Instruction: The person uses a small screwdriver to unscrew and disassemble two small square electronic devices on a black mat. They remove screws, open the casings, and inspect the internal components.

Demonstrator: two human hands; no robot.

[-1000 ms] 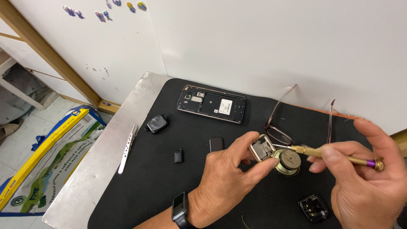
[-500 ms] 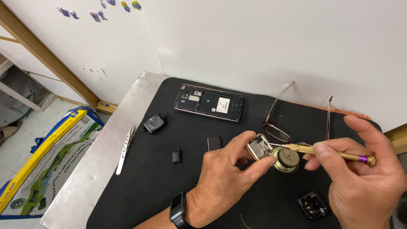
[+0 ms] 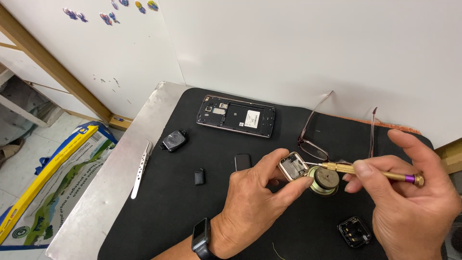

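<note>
So far my left hand (image 3: 255,202) pinches the small square gold-rimmed watch case (image 3: 293,166), already opened, above the black mat (image 3: 159,212), while my right hand (image 3: 409,202) grips the slim brass screwdriver (image 3: 370,172), tip inside, inner parts not yet out.

Bare mat (image 3: 159,212) lies open left of the left hand (image 3: 255,207). Ahead, the phone (image 3: 236,115) and glasses (image 3: 320,139) crowd the way; a black case (image 3: 354,232) sits beside the right hand (image 3: 409,202).
</note>
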